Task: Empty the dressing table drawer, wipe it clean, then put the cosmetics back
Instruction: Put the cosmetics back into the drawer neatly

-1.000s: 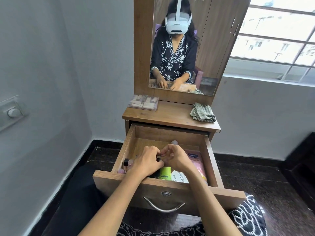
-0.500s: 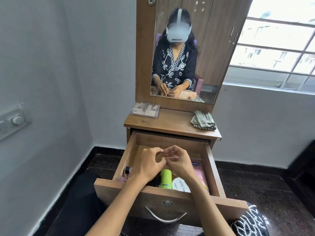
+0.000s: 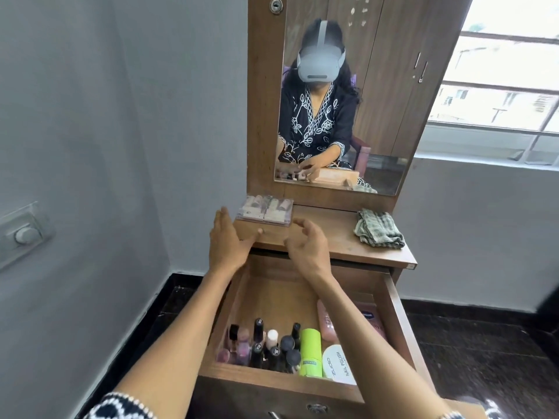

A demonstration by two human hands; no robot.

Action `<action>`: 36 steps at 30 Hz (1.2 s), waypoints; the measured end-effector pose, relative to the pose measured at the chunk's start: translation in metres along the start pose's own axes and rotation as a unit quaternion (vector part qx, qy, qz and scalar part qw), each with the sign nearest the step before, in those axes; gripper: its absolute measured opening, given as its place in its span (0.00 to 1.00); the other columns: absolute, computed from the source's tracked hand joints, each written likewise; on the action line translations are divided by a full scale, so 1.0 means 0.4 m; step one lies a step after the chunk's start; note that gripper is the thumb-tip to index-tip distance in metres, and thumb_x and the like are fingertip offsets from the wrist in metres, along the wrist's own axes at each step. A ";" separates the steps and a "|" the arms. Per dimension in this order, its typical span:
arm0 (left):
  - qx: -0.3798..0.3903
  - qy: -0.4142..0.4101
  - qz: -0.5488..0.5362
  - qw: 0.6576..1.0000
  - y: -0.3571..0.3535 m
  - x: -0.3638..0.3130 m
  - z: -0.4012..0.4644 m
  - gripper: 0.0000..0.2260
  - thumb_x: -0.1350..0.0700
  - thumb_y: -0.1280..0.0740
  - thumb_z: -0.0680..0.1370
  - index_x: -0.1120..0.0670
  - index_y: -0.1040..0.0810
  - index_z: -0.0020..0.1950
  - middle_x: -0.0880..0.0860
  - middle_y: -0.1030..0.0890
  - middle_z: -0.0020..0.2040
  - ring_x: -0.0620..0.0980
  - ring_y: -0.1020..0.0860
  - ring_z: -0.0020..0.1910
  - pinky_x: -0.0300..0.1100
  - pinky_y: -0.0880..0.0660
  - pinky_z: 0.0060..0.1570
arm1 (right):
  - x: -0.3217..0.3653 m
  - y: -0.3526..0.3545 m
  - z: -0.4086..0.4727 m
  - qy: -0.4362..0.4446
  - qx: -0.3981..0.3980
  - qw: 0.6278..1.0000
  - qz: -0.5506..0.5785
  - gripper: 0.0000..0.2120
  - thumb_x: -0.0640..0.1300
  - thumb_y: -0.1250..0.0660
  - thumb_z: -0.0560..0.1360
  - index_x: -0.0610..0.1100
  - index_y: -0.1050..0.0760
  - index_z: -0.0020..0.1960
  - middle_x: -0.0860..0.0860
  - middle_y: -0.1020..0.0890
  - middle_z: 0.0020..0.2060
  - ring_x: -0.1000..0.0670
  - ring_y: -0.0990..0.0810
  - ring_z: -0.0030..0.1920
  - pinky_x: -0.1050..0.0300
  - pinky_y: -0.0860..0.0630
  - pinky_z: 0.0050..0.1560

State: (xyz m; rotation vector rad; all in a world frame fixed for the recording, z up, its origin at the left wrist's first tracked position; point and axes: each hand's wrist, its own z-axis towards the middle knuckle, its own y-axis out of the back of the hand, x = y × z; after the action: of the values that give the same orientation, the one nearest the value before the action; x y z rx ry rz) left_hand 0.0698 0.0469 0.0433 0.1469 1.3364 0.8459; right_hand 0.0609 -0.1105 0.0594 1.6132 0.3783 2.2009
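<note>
Drawer point(image 3: 396, 325): brown wood-grain laminate, rectangular, pulled out toward viewer; far half of floor bare. Cosmetics packed along near edge: small glass nail polish bottles point(image 3: 260, 346) w/ black caps at near left, some pink/purple; lime-green cylinder tube point(image 3: 311, 352) lying beside them; round white nail polish remover tub point(image 3: 337, 362) to its right; pink translucent bottle point(image 3: 326, 323) + pink lotion bottle point(image 3: 373, 320) lying farther right.

Left hand point(image 3: 228, 244) above far-left drawer corner, fingers straight, spread, holds nothing; fingertips at near edge of table top point(image 3: 332, 234). Right hand point(image 3: 308, 246) just beside it, fingers loosely curved, nothing in grasp. Both just near of clear plastic case point(image 3: 265, 210) (rect., glossy, pale items inside) on far-left of top; contact w/ case: cannot tell.

Crumpled green checked cloth point(image 3: 379, 228), soft weave, on right of top. Mirror point(image 3: 341, 95) behind. Forearms cross over drawer, hide part of left wall.
</note>
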 end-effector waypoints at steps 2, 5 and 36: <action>0.049 0.010 0.001 0.999 0.000 0.012 0.035 0.48 0.42 0.29 0.70 0.57 0.56 0.76 0.55 0.51 0.77 0.54 0.49 0.75 0.51 0.47 0.73 | 0.005 -0.020 0.037 -0.019 0.003 1.000 -0.022 0.23 0.39 0.34 0.73 0.48 0.31 0.68 0.49 0.27 0.65 0.50 0.30 0.65 0.56 0.33 0.64; 0.115 0.010 -0.033 0.993 0.005 0.017 0.070 0.53 0.45 0.25 0.67 0.57 0.60 0.76 0.54 0.53 0.77 0.53 0.49 0.75 0.49 0.46 0.73 | 0.000 -0.044 0.084 -0.023 0.021 0.997 -0.075 0.26 0.42 0.35 0.73 0.48 0.34 0.71 0.48 0.27 0.65 0.48 0.30 0.66 0.54 0.33 0.64; 0.160 0.045 -0.152 0.974 0.036 -0.023 0.091 0.38 0.56 0.26 0.70 0.60 0.43 0.74 0.55 0.33 0.72 0.50 0.33 0.68 0.40 0.35 0.65 | 0.001 -0.073 0.134 -0.063 0.040 0.997 0.006 0.27 0.43 0.28 0.71 0.45 0.32 0.68 0.50 0.22 0.61 0.49 0.25 0.63 0.55 0.29 0.64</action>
State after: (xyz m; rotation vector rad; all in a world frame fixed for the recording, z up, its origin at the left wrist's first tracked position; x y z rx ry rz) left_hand 0.0960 0.0647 0.0681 0.1524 1.5279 0.3797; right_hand 0.1163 -0.0848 0.0634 1.7897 0.4265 2.1037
